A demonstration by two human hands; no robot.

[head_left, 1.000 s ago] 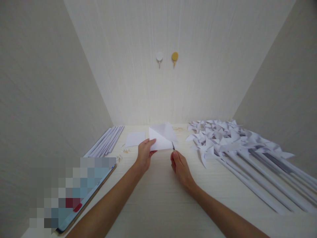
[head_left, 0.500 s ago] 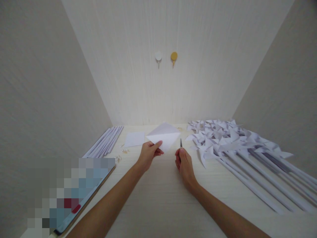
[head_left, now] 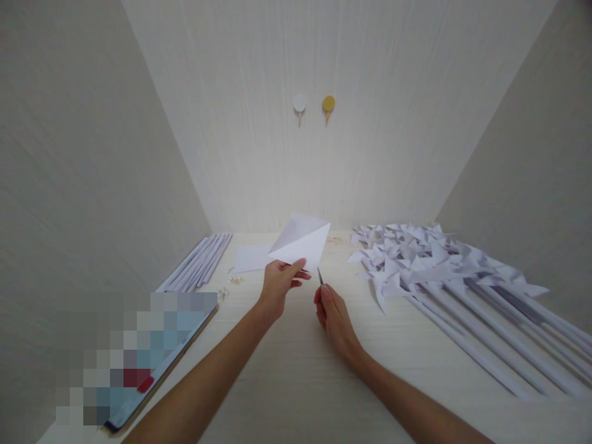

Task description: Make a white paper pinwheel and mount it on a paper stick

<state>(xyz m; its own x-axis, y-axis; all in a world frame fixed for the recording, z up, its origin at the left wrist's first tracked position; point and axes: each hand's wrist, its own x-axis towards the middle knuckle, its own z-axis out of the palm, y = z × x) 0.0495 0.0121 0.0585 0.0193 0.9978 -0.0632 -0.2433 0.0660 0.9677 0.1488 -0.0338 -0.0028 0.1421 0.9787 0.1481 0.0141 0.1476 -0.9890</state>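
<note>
I see my left hand (head_left: 279,285) pinching a folded white paper square (head_left: 300,242) at frame centre, w/ right hand (head_left: 333,314) closed round small scissors (head_left: 320,276), tip just below the paper's corner.

Scissors (head_left: 320,276) mostly hidden in right grip (head_left: 333,314), only blade tips show. Tablet (head_left: 134,357) left of left grip (head_left: 277,285): screen pixelated, cut by btm edge. Paper rods (head_left: 509,333) right of grips run off frame.

two hooks (head_left: 314,105), two hands (head_left: 308,296), one scissors (head_left: 320,276)
</note>
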